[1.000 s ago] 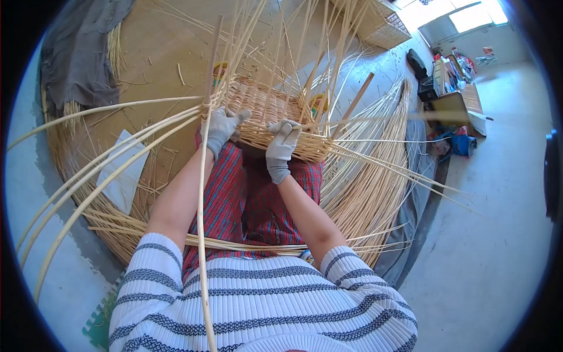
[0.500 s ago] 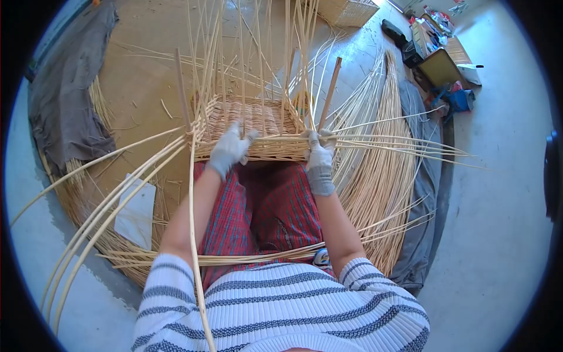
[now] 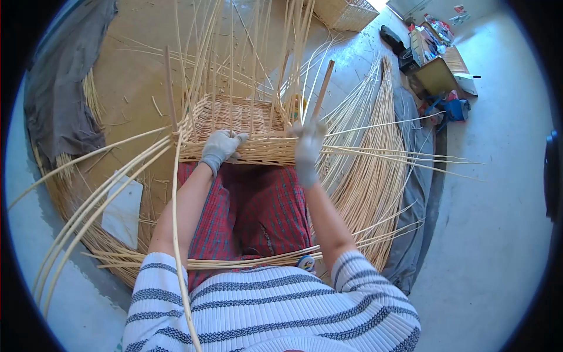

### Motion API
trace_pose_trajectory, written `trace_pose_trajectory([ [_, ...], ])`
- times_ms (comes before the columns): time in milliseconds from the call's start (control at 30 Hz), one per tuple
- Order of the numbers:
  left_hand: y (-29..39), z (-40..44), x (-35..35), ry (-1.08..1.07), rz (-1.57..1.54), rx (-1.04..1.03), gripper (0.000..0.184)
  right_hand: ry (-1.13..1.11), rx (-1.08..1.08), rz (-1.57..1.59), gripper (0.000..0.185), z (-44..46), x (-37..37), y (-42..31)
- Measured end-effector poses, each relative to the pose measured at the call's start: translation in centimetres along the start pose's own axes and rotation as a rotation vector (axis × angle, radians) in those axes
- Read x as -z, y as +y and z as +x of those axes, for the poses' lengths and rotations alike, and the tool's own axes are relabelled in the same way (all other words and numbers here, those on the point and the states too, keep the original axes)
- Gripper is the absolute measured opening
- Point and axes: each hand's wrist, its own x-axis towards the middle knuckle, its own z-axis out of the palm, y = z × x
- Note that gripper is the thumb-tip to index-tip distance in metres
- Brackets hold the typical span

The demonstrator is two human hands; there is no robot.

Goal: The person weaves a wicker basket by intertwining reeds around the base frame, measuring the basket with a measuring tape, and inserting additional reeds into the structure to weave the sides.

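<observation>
A half-woven wicker basket (image 3: 258, 151) rests at my lap, its near wall facing me and long upright stakes rising from its base. My left hand (image 3: 219, 148), in a pale work glove, is closed over the middle of that near wall, thumb along the top. At the right front corner, beside a thick corner stick (image 3: 324, 88), is my gloved right hand (image 3: 308, 149); motion blurs its fingers, so their grip is unclear. Long wicker rods (image 3: 111, 202) fan out from the left corner, where another thick stick (image 3: 170, 88) stands. Thinner rods (image 3: 399, 154) extend rightward past my right hand.
A big bundle of peeled rods (image 3: 375, 182) lies on the floor to the right, on dark cloth (image 3: 410, 234). Grey cloth (image 3: 61, 88) covers more rods on the left. Another woven basket (image 3: 345, 14) and a cluttered box (image 3: 434, 79) stand further off.
The basket has shifted slightly left in view. My left hand has closed onto the near wall, while my right hand has risen at the right corner and blurred.
</observation>
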Motion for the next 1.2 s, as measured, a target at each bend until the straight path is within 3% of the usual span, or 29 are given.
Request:
trace_pose_trajectory([
  [100, -0.4, 0.7, -0.6, -0.052, -0.063, -0.024, 0.043, 0.084, -0.132, -0.027, 0.019, -3.1, 1.7, -1.8],
  [167, 1.9, -0.2, 0.2, 0.158, 0.078, -0.338, 0.039, 0.095, -0.222, 0.053, 0.012, -3.1, 1.5, -2.3],
  [200, 2.1, 0.0, -0.2, 0.162, 0.075, -0.344, 0.039, 0.09, -0.216, 0.055, 0.012, -3.6, 1.4, -2.2],
  [267, 3.1, 0.9, -1.4, 0.431, 0.366, -0.229, 0.031, -0.01, -0.045, -0.083, 0.014, -4.6, 0.6, -2.4],
  [333, 2.2, 1.0, -1.6, 0.409, 0.437, -0.143, 0.031, -0.074, 0.031, 0.018, 0.014, -4.7, 1.3, -3.2],
  [400, -1.2, 4.5, -1.1, 0.358, -0.173, -0.531, 0.02, -0.055, -0.279, -0.272, 0.014, -1.6, 4.6, -5.1],
  [433, 0.9, 3.6, -0.9, 0.351, -0.155, -0.563, 0.02, 0.107, -0.159, -0.067, 0.013, -1.4, 5.6, -4.6],
  [500, 4.4, -1.9, -3.4, 0.507, -0.325, -0.976, 0.018, 0.237, -0.198, 0.034, 0.012, -1.5, 7.6, -3.7],
  [533, 6.0, -2.9, -5.1, 0.221, -0.149, -0.525, 0.019, 0.351, -0.261, 0.122, 0.011, -2.5, 8.7, -3.8],
  [567, 6.9, -3.3, -6.1, -0.059, 0.026, -0.08, 0.021, 0.247, -0.361, 0.04, 0.013, -2.9, 8.5, -5.8],
  [600, 6.7, -2.8, -6.4, -0.053, 0.019, -0.099, 0.021, 0.238, -0.342, 0.041, 0.013, -1.8, 8.2, -6.1],
  [700, 3.0, 1.0, -8.7, -0.234, 0.203, -0.137, 0.025, -0.05, 0.218, -0.624, 0.019, 4.0, 5.6, -5.9],
  [733, 0.9, 2.3, -9.8, -0.038, 0.23, -0.313, 0.028, -0.211, 0.382, -0.793, 0.026, 6.5, 3.4, -5.9],
  [767, 0.5, 3.3, -10.1, 0.175, 0.25, -0.51, 0.034, -0.32, -0.008, -0.369, 0.047, 6.4, -2.5, -10.2],
  [800, 1.8, 2.6, -9.8, 0.186, 0.246, -0.517, 0.034, -0.321, 0.598, -0.942, 0.063, 9.8, -5.4, -6.2],
  [867, 4.5, -0.1, -8.8, 0.009, 0.063, -0.118, 0.039, -0.445, 0.331, -1.197, 0.076, 11.9, -8.2, -5.9],
  [900, 4.6, 0.2, -8.4, 0.009, 0.055, -0.114, 0.039, -0.453, 0.33, -1.201, 0.076, 12.1, -7.3, -5.8],
  [967, 4.0, 1.0, -9.0, -0.047, -0.051, -0.133, 0.033, -0.328, -0.012, -0.158, 0.069, 10.9, -1.4, -5.8],
  [1033, 4.5, 0.8, -9.2, -0.085, -0.101, -0.1, 0.028, 0.101, 0.04, -0.114, 0.046, 4.5, 6.0, -4.7],
  [1067, 4.7, 0.5, -9.3, -0.12, -0.121, -0.085, 0.024, 0.341, -0.092, -0.036, 0.03, 1.3, 8.9, -2.9],
  [1133, 5.4, 0.9, -9.6, -0.131, -0.196, -0.051, 0.019, 0.37, -0.16, -0.215, 0.025, -3.3, 7.8, -6.7],
  [1167, 4.9, 0.6, -9.9, -0.106, -0.264, -0.123, 0.024, 0.379, -0.176, -0.217, 0.025, -3.9, 8.9, -6.7],
  [1200, 4.2, 0.0, -10.1, -0.084, -0.323, -0.195, 0.032, 0.126, -0.453, -0.412, 0.029, -4.3, 10.7, -6.7],
])
